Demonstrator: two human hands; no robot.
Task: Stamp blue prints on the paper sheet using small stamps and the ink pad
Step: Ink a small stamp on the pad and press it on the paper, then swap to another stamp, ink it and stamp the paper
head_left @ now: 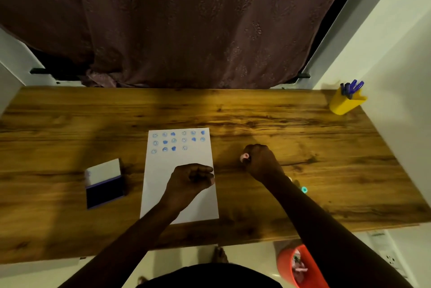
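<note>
A wooden table [303,129] fills the view, with a dark curtain [186,19] behind its far edge. The paper sheet [161,185] lies near the middle, blue prints [178,140] in rows along its far end. The open ink pad [105,184] sits left of the sheet. A yellow pen cup [347,101] stands at the far right corner. The left hand [191,179] rests loosely curled on the sheet. The right hand [261,159], just right of the sheet, grips a small pink stamp [245,157]. A teal stamp [304,189] lies beside the right forearm.

Wood desk [279,112] w/ maroon curtain [186,19] behind, white wall [396,54] right.
</note>
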